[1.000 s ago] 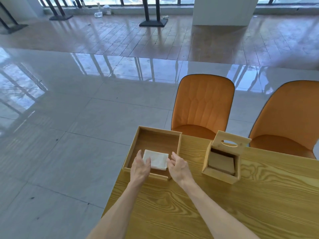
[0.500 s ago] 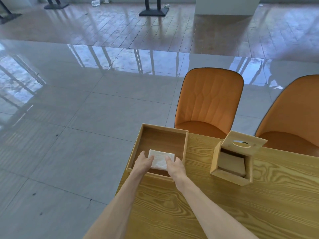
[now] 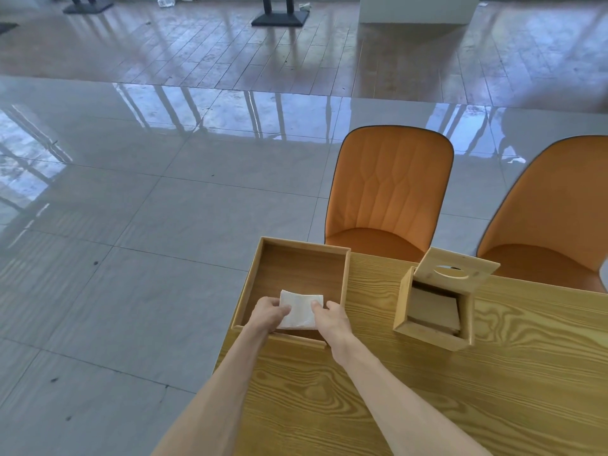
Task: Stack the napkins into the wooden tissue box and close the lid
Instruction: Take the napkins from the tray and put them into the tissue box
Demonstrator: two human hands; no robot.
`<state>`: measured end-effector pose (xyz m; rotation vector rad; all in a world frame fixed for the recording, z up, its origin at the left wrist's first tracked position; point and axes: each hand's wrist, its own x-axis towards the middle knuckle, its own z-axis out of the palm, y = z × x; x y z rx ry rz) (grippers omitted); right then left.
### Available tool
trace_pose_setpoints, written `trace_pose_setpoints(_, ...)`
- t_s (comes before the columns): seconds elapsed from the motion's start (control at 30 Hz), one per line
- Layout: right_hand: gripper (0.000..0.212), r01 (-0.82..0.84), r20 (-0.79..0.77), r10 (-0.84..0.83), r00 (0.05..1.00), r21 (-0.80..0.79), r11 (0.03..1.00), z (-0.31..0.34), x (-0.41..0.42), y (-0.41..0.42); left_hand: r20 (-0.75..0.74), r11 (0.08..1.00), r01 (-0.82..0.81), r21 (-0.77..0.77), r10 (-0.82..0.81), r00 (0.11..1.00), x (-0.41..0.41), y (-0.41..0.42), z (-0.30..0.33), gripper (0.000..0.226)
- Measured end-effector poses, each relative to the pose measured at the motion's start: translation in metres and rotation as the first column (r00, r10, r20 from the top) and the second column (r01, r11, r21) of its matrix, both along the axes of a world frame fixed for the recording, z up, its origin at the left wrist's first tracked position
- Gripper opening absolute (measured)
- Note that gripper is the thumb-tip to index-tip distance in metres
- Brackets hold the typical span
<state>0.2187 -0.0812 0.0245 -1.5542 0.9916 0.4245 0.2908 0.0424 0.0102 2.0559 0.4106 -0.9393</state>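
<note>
A white stack of napkins (image 3: pixel 300 308) lies in the near part of a shallow wooden tray (image 3: pixel 344 284) at the table's left corner. My left hand (image 3: pixel 267 314) grips the stack's left edge and my right hand (image 3: pixel 330 319) grips its right edge, thumbs on top. To the right stands the wooden tissue box (image 3: pixel 427 334), its lid (image 3: pixel 455 269) with an oval slot tilted up and open. Inside the box I see a flat surface in shadow.
The wooden table (image 3: pixel 427 406) ends just left of the tray, with grey tiled floor beyond. Two orange chairs (image 3: pixel 391 192) (image 3: pixel 559 212) stand at the table's far side, behind the tray and box.
Both hands have closed in from beside the napkins onto the stack's two edges, fingers now curled around it. The view has tilted down and shifted slightly.
</note>
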Motion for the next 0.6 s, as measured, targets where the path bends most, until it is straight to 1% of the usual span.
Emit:
trace_pose_setpoints(0.1,0.042,-0.015,0.039,0.015,0.999,-0.008,1.000,-0.001,-0.004,-0.002,0.066,0.999,0.018,-0.039,-0.015,0.998,-0.005,0.004,0.006,0.035)
trace_pose_setpoints(0.13,0.046,-0.021,0.056,0.022,0.998,-0.015,1.000,-0.002,-0.007,-0.002,0.088,0.997,0.024,-0.068,-0.018,0.996,-0.008,0.006,0.009,0.035)
trace_pose_setpoints(0.2,0.061,-0.036,0.090,0.037,0.995,-0.022,0.999,-0.004,-0.012,-0.006,0.116,0.986,0.024,-0.162,-0.005,0.993,-0.013,0.013,0.014,0.031)
trace_pose_setpoints(0.3,0.081,-0.078,0.186,0.073,0.980,0.021,0.997,-0.004,-0.023,-0.015,0.145,0.950,0.057,-0.307,-0.012,0.989,-0.026,0.020,0.030,0.025)
trace_pose_setpoints(0.37,0.084,-0.114,0.266,0.096,0.959,0.054,0.992,-0.005,-0.032,-0.023,0.131,0.919,0.080,-0.386,-0.031,0.991,-0.037,0.022,0.036,0.022)
trace_pose_setpoints(0.47,0.076,-0.144,0.353,0.112,0.929,0.066,0.987,0.002,-0.053,-0.041,0.068,0.852,0.109,-0.512,-0.087,0.994,-0.055,0.023,0.039,0.029)
trace_pose_setpoints(0.53,0.081,-0.168,0.389,0.134,0.911,0.054,0.984,0.007,-0.072,-0.056,0.043,0.818,0.156,-0.553,-0.159,0.986,-0.067,0.020,0.039,0.036)
trace_pose_setpoints(0.6,0.088,-0.212,0.403,0.182,0.897,0.031,0.977,0.011,-0.094,-0.071,0.043,0.793,0.234,-0.562,-0.255,0.966,-0.081,0.012,0.043,0.043)
